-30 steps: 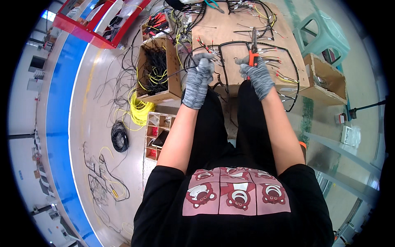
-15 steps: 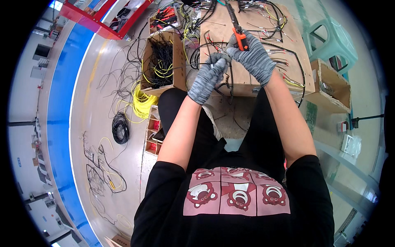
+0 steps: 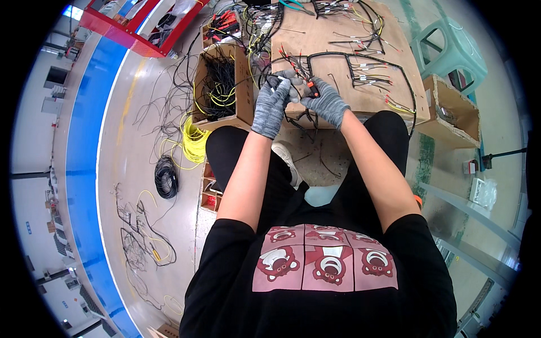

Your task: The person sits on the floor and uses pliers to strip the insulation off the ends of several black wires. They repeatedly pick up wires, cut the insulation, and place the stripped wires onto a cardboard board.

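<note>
Both my hands wear grey knit gloves and meet above the near edge of a wooden board (image 3: 315,42). My left hand (image 3: 273,107) is closed on a black cable (image 3: 264,76) with a small white piece near the fingertips. Beside it, my right hand (image 3: 328,103) closes round a hand tool with an orange and black handle (image 3: 313,89); its working end is lost among the wires, and its exact kind is unclear. Red-tipped wires (image 3: 286,55) fan out just beyond the fingers. A black wire harness (image 3: 360,55) with branching ends lies across the board.
A cardboard box of black and yellow cables (image 3: 243,84) stands left of the board, with a yellow cable coil (image 3: 193,141) and a black coil (image 3: 165,177) on the floor. At right are another cardboard box (image 3: 468,121) and a green stool (image 3: 456,53). Teal-handled pliers (image 3: 296,7) lie at the far edge.
My right hand has come down and nearer, bringing the orange-handled tool from pointing up and away to beside my left hand. The left hand has shifted slightly left.
</note>
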Demonstrator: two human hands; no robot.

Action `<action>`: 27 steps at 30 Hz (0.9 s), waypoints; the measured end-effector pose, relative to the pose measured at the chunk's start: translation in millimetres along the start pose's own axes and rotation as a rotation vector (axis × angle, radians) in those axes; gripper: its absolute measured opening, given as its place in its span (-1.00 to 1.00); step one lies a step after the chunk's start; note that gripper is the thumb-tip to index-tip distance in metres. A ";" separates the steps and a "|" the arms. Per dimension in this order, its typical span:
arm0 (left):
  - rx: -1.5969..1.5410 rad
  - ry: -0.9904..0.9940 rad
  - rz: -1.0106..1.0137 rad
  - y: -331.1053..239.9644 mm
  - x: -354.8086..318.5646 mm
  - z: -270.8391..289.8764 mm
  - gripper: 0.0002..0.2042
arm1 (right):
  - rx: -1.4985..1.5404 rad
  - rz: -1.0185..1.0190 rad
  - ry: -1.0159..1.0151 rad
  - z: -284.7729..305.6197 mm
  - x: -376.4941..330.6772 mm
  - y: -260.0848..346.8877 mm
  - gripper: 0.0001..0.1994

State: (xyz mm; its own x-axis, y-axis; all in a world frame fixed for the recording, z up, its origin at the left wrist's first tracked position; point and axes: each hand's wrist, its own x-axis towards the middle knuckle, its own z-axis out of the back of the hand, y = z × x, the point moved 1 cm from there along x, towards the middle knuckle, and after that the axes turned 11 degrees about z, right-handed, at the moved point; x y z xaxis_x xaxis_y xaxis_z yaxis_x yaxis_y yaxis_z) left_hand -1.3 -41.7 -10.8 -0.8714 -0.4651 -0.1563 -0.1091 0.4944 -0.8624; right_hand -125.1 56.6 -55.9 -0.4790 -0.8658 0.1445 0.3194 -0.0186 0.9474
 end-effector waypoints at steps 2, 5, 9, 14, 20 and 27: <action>-0.023 -0.078 -0.032 2.8 -1.1 -2.5 -0.72 | -0.047 0.038 -0.042 -5.5 -0.8 -1.4 -0.75; -0.189 -0.195 -0.117 8.4 -4.4 -8.7 -0.76 | -0.008 0.009 -0.048 -8.2 -1.7 1.9 -0.74; -0.139 -0.347 -0.116 6.6 -2.2 -15.3 -0.80 | -0.078 -0.052 -0.080 -9.3 -4.4 11.0 -0.71; 0.120 -0.315 0.087 19.1 -3.0 -17.1 -0.85 | -0.005 0.007 -0.126 -7.5 -6.6 11.7 -0.69; 0.225 -0.188 0.120 9.9 0.4 -10.5 -0.85 | 0.037 0.083 -0.164 16.5 4.8 16.9 -0.67; 0.599 -0.148 0.164 4.7 1.9 -20.6 -0.83 | -0.090 0.105 -0.017 36.7 28.8 52.0 -0.70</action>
State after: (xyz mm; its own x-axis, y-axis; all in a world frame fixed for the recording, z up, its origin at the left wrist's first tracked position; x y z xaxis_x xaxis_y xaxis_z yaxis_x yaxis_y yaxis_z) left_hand -13.3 -25.1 -5.3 -0.7742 -0.5355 -0.3374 0.3442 0.0911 -0.9345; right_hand -152.3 49.1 8.0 -0.4530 -0.8567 0.2466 0.4400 0.0258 0.8976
